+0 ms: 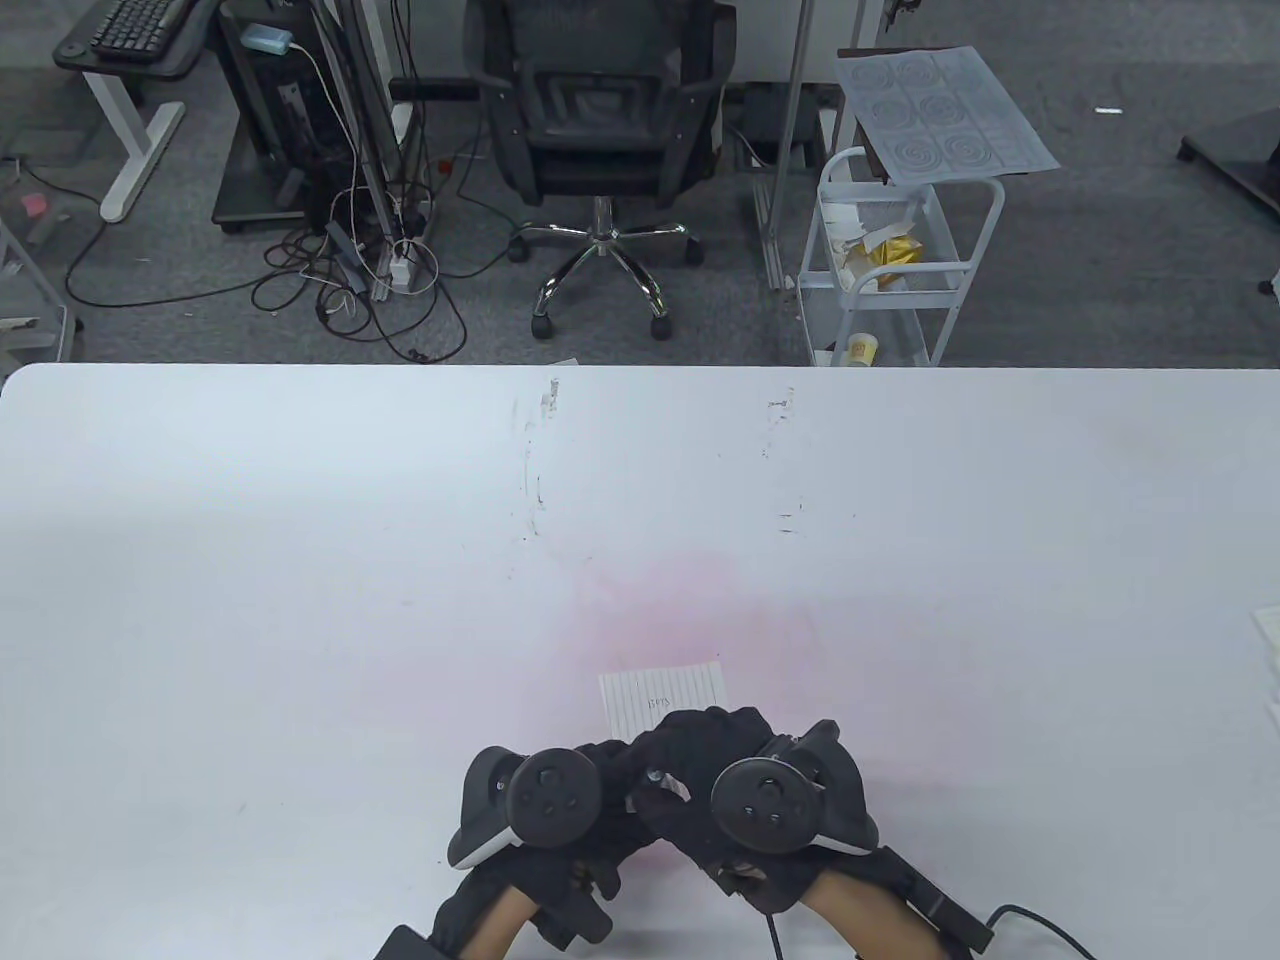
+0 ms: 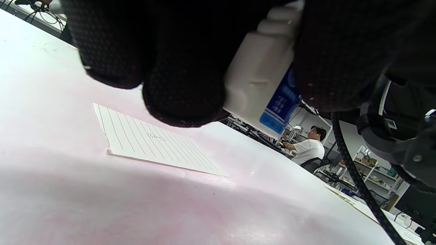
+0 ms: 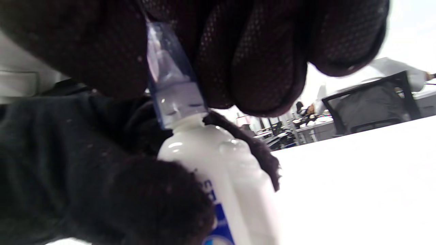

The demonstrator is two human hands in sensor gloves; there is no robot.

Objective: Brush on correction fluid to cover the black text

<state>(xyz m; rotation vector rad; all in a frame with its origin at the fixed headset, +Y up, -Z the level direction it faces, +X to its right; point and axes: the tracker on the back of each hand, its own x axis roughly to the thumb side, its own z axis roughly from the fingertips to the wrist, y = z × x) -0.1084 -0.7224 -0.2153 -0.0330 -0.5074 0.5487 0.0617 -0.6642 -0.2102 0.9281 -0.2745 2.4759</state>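
A small lined paper point(image 1: 663, 696) with a short black word point(image 2: 157, 137) lies flat near the table's front edge, just beyond both hands. My left hand point(image 1: 600, 790) grips the white correction fluid bottle point(image 3: 218, 177) with its blue label point(image 2: 279, 105). My right hand point(image 1: 715, 750) pinches the bottle's clear blue cap point(image 3: 172, 85), which sits on the bottle's neck. In the table view the gloves meet over the bottle and only a sliver of it point(image 1: 668, 783) shows. The paper point(image 2: 150, 143) lies below and ahead of the left fingers.
The white table point(image 1: 300, 560) has a faint pink stain around the paper and scuff marks farther back. More papers point(image 1: 1268, 640) sit at the right edge. Beyond the table stand an office chair point(image 1: 600, 130) and a white cart point(image 1: 900, 250).
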